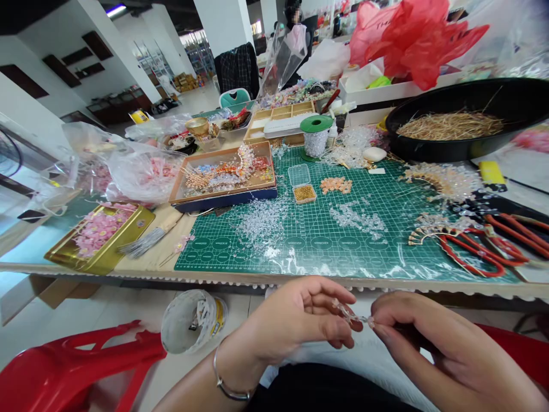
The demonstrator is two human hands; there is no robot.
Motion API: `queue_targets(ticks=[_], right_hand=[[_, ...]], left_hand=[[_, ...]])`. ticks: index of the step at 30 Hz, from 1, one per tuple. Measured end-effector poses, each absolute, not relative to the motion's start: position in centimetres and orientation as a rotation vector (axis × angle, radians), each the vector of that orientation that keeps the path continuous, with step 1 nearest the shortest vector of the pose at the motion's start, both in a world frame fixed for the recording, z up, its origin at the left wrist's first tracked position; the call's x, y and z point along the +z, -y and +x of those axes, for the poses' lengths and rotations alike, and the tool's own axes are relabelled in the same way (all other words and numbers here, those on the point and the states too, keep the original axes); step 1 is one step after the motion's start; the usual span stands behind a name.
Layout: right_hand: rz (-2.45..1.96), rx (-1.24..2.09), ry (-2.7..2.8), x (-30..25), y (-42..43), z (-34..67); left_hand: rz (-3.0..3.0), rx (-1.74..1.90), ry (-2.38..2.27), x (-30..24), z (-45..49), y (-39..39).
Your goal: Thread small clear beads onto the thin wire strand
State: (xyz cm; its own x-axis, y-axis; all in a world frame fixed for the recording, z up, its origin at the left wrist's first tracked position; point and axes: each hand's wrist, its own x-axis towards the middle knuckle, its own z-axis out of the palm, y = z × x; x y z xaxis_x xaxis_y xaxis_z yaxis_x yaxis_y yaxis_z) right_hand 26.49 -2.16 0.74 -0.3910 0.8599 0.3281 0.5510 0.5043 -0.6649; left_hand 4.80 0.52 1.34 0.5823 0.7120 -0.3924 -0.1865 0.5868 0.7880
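Above my lap, just off the table's front edge, I hold a small strand of clear beads [352, 315]. My left hand [295, 317], with a silver bangle on the wrist, has its fingers curled round one end. Thumb and forefinger of my right hand [433, 337] pinch the other end. On the green cutting mat [223, 252] beyond lie loose clear beads [263, 223], clear petal-like pieces [358, 220] and peach flower pieces [335, 184]. A small clear box of gold beads [304, 193] stands open among them.
Red-handled pliers [472, 254] and beaded hair ornaments [446, 183] lie at the right, near a black basin [467, 146]. At the left are a gold tin of pink flowers [141, 220] and an ornament box [223, 197]. A white bucket [182, 329] and red stool [81, 366] stand below.
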Motion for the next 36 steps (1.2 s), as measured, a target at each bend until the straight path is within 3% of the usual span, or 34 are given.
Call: queue_targets(ticks=[11,15,20,29,36], right_hand=[[-1.222,0.602,2.080,0.1,2.6,26.7],[-1.329,0.745,2.000,-0.5,2.9,26.8],[-1.366,0.979,1.953,-0.8,2.8,26.9],[-1.268,0.880,2.102,0.4,2.4,26.7],[-1.215,0.961,2.180,1.7,2.1,26.6]], left_hand=[[0.590,0.890,-0.788,1.8,6.1,0.7],[0.588,0.914,-0.790,1.8,6.1,0.8],[0.508,0.838,-0.668,1.3,6.0,0.5],[0.432,0.655,-0.645,1.6,5.7,-0.5],[0.855,0.358,-0.743,2.8,4.5,-2.7]])
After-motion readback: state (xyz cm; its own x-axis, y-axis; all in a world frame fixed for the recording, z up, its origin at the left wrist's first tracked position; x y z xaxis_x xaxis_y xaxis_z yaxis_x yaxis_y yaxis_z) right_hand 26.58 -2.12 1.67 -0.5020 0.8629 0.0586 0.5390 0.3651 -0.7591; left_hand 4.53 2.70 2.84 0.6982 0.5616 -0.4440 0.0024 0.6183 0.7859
